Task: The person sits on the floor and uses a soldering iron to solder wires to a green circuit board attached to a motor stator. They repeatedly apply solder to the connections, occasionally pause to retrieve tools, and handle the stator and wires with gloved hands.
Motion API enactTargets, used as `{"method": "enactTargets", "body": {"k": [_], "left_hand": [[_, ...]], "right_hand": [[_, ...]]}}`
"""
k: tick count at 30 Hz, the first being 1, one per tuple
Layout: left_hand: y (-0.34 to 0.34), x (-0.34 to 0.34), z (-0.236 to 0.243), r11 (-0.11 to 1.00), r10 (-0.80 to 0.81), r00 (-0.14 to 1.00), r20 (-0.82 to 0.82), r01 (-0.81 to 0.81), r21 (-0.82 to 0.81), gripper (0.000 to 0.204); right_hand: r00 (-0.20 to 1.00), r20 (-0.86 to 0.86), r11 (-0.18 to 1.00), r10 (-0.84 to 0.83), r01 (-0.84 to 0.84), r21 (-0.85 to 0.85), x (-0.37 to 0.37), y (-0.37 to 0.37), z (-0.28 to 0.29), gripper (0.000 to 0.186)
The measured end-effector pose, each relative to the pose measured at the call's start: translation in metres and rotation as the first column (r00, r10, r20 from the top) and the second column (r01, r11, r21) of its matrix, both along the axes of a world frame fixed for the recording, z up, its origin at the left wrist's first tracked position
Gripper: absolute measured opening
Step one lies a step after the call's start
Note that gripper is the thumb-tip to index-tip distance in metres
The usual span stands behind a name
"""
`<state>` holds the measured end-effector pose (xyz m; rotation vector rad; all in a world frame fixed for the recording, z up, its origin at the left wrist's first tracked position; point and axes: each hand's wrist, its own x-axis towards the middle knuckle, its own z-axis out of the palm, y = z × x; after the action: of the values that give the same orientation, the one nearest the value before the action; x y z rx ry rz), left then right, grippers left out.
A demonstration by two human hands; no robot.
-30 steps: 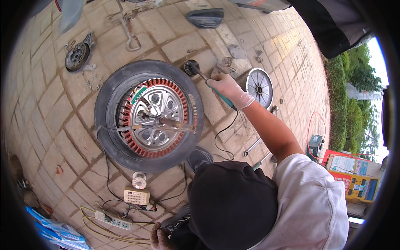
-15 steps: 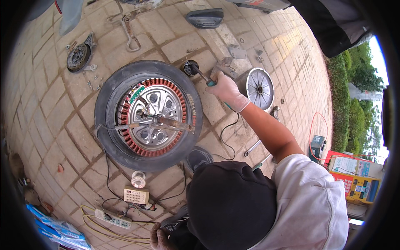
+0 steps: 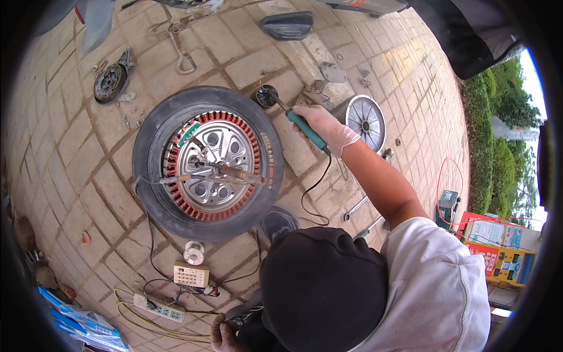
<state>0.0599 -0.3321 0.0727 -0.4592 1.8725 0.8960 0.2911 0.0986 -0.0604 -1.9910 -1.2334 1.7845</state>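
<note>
My right hand (image 3: 325,126), in a white glove, grips a soldering iron (image 3: 305,130) by its teal handle. The iron's tip rests in a small round black tin (image 3: 265,95) on the paving, just beyond the tyre. Its black cord (image 3: 316,182) trails back toward me. A hub motor wheel (image 3: 208,164) lies flat to the left of that hand, with its copper windings and axle exposed. My left hand (image 3: 224,335) is low at the frame's edge against something dark. Its grip is hidden.
A solder spool (image 3: 193,253), a small beige meter (image 3: 190,274) and a white power strip (image 3: 159,308) lie near me. A silver wheel cover (image 3: 366,122), wrenches (image 3: 356,207), a brake drum (image 3: 110,82), a black seat (image 3: 287,24) and loose screws lie around. A yellow-red box (image 3: 498,252) sits right.
My right hand has shifted only slightly, and more of the teal handle shows. The iron's tip stays at the small black tin. The wheel has not moved.
</note>
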Motion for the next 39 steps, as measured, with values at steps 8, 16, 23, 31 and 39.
{"method": "enactTargets", "body": {"k": [8, 16, 23, 31, 39], "left_hand": [[-0.022, -0.001, -0.012, 0.861, -0.459, 0.839, -0.292, 0.501, 0.087, 0.037], [-0.03, -0.004, -0.018, 0.918, -0.368, 0.912, -0.18, 0.387, 0.087, 0.037], [-0.013, -0.004, -0.01, 0.988, -0.153, 0.987, -0.05, 0.154, 0.015, 0.034], [0.001, -0.007, -0.004, 0.999, -0.025, 1.0, 0.01, 0.025, -0.032, 0.037], [0.007, -0.009, -0.001, 1.0, -0.017, 1.0, -0.004, 0.017, -0.011, 0.035]], "right_hand": [[0.926, -0.264, 0.947, -0.269, 0.205, -0.248, 0.012, 0.002, -0.014, 0.035], [0.99, 0.026, 0.99, -0.138, 0.138, -0.007, -0.007, -0.012, 0.003, 0.034], [0.986, 0.129, 0.992, -0.108, 0.099, 0.073, -0.024, -0.021, 0.007, 0.035], [0.978, 0.185, 0.992, -0.094, 0.075, 0.103, -0.03, -0.022, 0.013, 0.036], [0.976, 0.195, 0.992, -0.101, 0.084, 0.097, -0.035, -0.025, 0.023, 0.036]]}}
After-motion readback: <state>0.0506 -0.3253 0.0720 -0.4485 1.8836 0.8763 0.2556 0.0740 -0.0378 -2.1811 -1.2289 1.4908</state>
